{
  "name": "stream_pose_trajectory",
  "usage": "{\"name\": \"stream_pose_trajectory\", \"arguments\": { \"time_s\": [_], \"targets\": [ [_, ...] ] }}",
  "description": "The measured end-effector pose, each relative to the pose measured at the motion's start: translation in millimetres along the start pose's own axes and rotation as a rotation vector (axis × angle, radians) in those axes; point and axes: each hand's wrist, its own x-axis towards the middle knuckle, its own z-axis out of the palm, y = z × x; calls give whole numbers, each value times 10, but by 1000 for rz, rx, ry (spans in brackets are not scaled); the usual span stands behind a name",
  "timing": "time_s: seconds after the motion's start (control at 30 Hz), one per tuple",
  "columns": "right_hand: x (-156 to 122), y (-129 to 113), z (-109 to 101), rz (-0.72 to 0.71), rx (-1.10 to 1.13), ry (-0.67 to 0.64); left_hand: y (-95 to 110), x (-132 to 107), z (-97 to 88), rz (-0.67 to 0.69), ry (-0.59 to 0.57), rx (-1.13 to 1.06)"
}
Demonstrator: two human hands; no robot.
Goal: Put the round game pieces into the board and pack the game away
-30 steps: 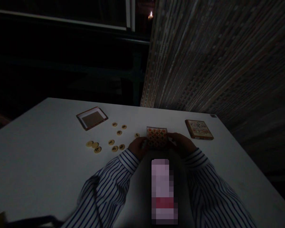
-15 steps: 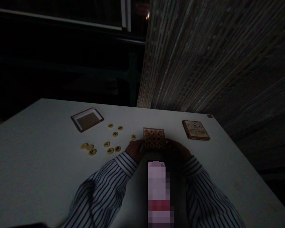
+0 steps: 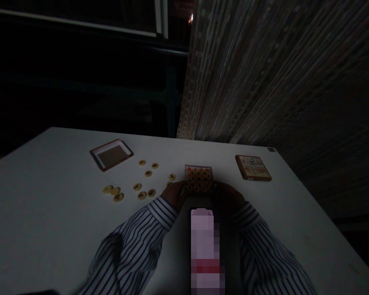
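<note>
Between my hands is a small clear box (image 3: pixel 199 179) filled with rows of round Chinese chess pieces, some marked in red. My left hand (image 3: pixel 174 193) grips its left side, with the fingers partly hidden. On the right side my right hand (image 3: pixel 230 196) holds the same box; its fingers are dark and hard to make out. Several loose Chinese chess pieces (image 3: pixel 142 195) with dark characters lie on the white table (image 3: pixel 64 229), left of my left hand. One loose piece (image 3: pixel 171 177) lies close beside that hand.
An open shallow box part (image 3: pixel 111 155) lies at the back left. A printed flat box (image 3: pixel 253 167) rests at the right. A phone-like object with a blurred screen (image 3: pixel 203 241) is between my forearms. Behind the table hangs a string curtain (image 3: pixel 233 73).
My right hand has shifted slightly and sits closer against the box's right side. The loose pieces and the other boxes stay in place; the view has moved a little.
</note>
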Motion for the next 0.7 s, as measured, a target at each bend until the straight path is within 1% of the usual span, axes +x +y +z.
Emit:
{"name": "stream_pose_trajectory", "arguments": {
  "time_s": [0.17, 0.3, 0.4, 0.5, 0.7],
  "targets": [
    [20, 80, 72, 25, -23, 7, 21, -40, -17, 14, 47, 16],
    [40, 163, 138, 6, -34, 32, 24, -48, -19, 18, 53, 27],
    [52, 176, 156, 0, -23, 34, 3, -45, 0, 13, 63, 31],
    [49, 154, 150, -41, -12, 36, -27, -45, 26, 35, 70, 28],
    [3, 152, 151, -96, 10, 130, -45, -38, 41, 38, 57, 46]
  ]
}}
